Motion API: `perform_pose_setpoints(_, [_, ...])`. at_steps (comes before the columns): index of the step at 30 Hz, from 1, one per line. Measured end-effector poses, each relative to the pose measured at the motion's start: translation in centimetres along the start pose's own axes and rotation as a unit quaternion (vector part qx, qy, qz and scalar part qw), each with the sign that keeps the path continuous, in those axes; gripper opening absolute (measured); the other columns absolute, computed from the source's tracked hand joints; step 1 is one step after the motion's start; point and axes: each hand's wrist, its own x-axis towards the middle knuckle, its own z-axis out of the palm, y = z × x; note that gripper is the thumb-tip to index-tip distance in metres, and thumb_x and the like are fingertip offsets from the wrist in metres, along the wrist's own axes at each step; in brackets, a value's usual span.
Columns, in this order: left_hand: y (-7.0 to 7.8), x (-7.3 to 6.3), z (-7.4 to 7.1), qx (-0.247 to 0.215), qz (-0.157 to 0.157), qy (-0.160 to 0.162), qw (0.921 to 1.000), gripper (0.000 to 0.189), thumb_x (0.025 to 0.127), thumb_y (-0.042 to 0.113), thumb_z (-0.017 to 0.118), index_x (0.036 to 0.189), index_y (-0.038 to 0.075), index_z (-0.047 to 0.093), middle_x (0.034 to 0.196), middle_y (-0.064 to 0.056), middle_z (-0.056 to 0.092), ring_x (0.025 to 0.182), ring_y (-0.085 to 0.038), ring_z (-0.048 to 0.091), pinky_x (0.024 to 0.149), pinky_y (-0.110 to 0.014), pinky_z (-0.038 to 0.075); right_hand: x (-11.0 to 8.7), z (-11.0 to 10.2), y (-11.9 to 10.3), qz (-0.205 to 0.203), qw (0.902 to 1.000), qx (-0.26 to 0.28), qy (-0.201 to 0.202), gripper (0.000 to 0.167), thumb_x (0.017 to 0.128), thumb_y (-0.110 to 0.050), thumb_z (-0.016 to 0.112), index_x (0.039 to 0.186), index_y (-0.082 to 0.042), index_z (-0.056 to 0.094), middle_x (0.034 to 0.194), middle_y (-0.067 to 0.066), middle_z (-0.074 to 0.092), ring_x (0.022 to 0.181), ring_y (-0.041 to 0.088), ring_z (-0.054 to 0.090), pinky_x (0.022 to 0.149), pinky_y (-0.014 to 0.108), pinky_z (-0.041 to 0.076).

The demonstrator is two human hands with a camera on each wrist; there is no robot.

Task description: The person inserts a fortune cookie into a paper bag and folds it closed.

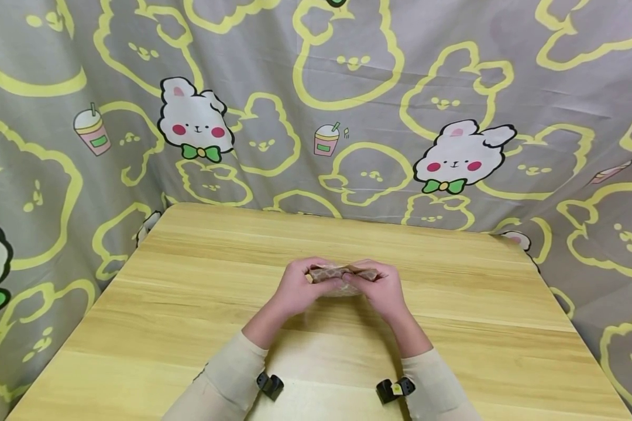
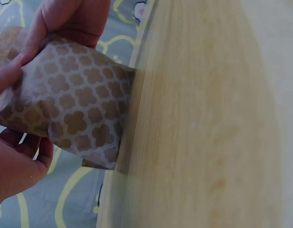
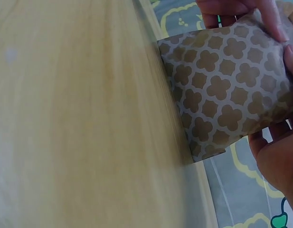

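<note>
A brown paper bag (image 1: 342, 289) with a pale quatrefoil pattern stands upright over the wooden table, its top end bunched between both hands. My left hand (image 1: 300, 286) grips the left side, thumb in front and fingers behind. On the right side my right hand (image 1: 387, 289) holds it the same way, the two thumbs close together at the top. The patterned front of the bag (image 2: 84, 99) fills much of the left wrist view. In the right wrist view the bag's lower end (image 3: 198, 104) reaches down to about the tabletop. What is inside the bag is hidden.
The light wooden table (image 1: 189, 280) spreads out around the hands. Behind it and at both sides hangs a grey curtain (image 1: 274, 70) with yellow outlines and cartoon rabbits. A black camera mount (image 1: 270, 386) sits on the left wrist, and another mount (image 1: 392, 390) on the right.
</note>
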Motion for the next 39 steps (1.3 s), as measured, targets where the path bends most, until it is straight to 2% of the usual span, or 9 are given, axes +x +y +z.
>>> perform_pose_setpoints(2, [1.0,-0.1,0.0,0.007,0.014,0.003,0.9999,0.016,0.084,-0.001,0.078,0.100,0.001,0.076,0.097,-0.009,0.073,0.089,-0.020,0.066,0.077,-0.036,0.054,0.0,0.0,0.0,0.003,0.9999,-0.008,-0.007,0.019,0.081,0.019,0.071,0.096,0.007,0.075,0.093,0.011,0.074,0.088,0.016,0.070,0.076,0.030,0.056])
perform_pose_setpoints(5, [2.5,-0.3,-0.1,0.015,0.014,0.013,0.9997,0.010,0.085,-0.007,0.075,0.095,-0.003,0.075,0.093,-0.013,0.073,0.086,-0.021,0.066,0.075,-0.034,0.054,0.0,-0.1,0.0,0.005,0.9995,-0.022,-0.021,0.018,0.083,0.016,0.072,0.099,0.007,0.074,0.095,0.009,0.074,0.089,0.017,0.070,0.076,0.030,0.056])
perform_pose_setpoints(10, [0.5,0.1,0.2,0.016,-0.009,0.032,0.9993,0.012,0.084,-0.007,0.076,0.094,0.000,0.076,0.091,-0.011,0.073,0.081,-0.019,0.064,0.069,-0.030,0.053,0.0,-0.1,0.0,0.004,0.9995,-0.026,-0.017,0.018,0.082,0.017,0.072,0.099,0.010,0.073,0.093,0.010,0.074,0.085,0.017,0.069,0.072,0.028,0.055])
perform_pose_setpoints(13, [-0.7,0.2,0.2,0.012,-0.013,0.029,0.9994,0.012,0.084,-0.001,0.078,0.096,0.004,0.077,0.093,-0.007,0.073,0.082,-0.018,0.063,0.070,-0.030,0.053,0.0,0.0,-0.1,0.009,0.9996,-0.028,-0.001,0.017,0.080,0.018,0.072,0.096,0.012,0.073,0.089,0.009,0.074,0.079,0.014,0.067,0.068,0.026,0.053])
perform_pose_setpoints(18, [-1.0,0.1,0.0,-0.007,-0.038,-0.006,0.9992,0.021,0.086,0.015,0.081,0.106,0.010,0.076,0.100,-0.001,0.071,0.089,-0.016,0.066,0.074,-0.032,0.055,0.0,0.1,-0.1,0.015,0.9991,-0.038,0.010,0.015,0.081,0.017,0.072,0.095,0.013,0.073,0.088,0.009,0.074,0.076,0.011,0.065,0.064,0.024,0.051])
perform_pose_setpoints(21, [-1.0,0.0,-0.1,-0.005,-0.041,-0.020,0.9989,0.025,0.087,0.016,0.081,0.110,0.011,0.075,0.103,0.000,0.071,0.093,-0.016,0.067,0.077,-0.034,0.055,0.1,0.1,-0.1,0.017,0.9993,-0.032,0.003,0.015,0.082,0.016,0.071,0.096,0.011,0.073,0.092,0.012,0.074,0.080,0.012,0.067,0.067,0.025,0.053])
perform_pose_setpoints(29, [-1.3,0.1,0.2,0.013,-0.009,0.005,0.9999,0.016,0.086,0.004,0.079,0.101,0.008,0.078,0.096,0.001,0.074,0.091,-0.015,0.068,0.080,-0.033,0.055,0.1,-0.1,0.0,0.012,0.9993,-0.028,-0.020,0.019,0.084,0.014,0.072,0.101,0.006,0.073,0.097,0.012,0.073,0.086,0.016,0.067,0.070,0.026,0.053])
perform_pose_setpoints(34, [-1.2,0.1,0.2,0.018,-0.014,0.007,0.9997,0.016,0.088,0.011,0.079,0.103,0.011,0.078,0.097,0.003,0.074,0.092,-0.013,0.068,0.081,-0.033,0.054,0.1,0.0,0.1,0.008,0.9992,-0.036,-0.013,0.016,0.083,0.015,0.071,0.097,0.007,0.073,0.092,0.011,0.073,0.079,0.013,0.064,0.065,0.023,0.050])
perform_pose_setpoints(39, [-1.0,0.0,0.1,0.005,-0.037,0.007,0.9993,0.016,0.091,0.019,0.076,0.106,0.013,0.078,0.099,0.004,0.073,0.092,-0.014,0.067,0.080,-0.035,0.055,0.1,0.1,-0.1,0.013,0.9992,-0.039,-0.003,0.017,0.082,0.016,0.072,0.098,0.011,0.071,0.093,0.012,0.073,0.083,0.013,0.066,0.069,0.024,0.053])
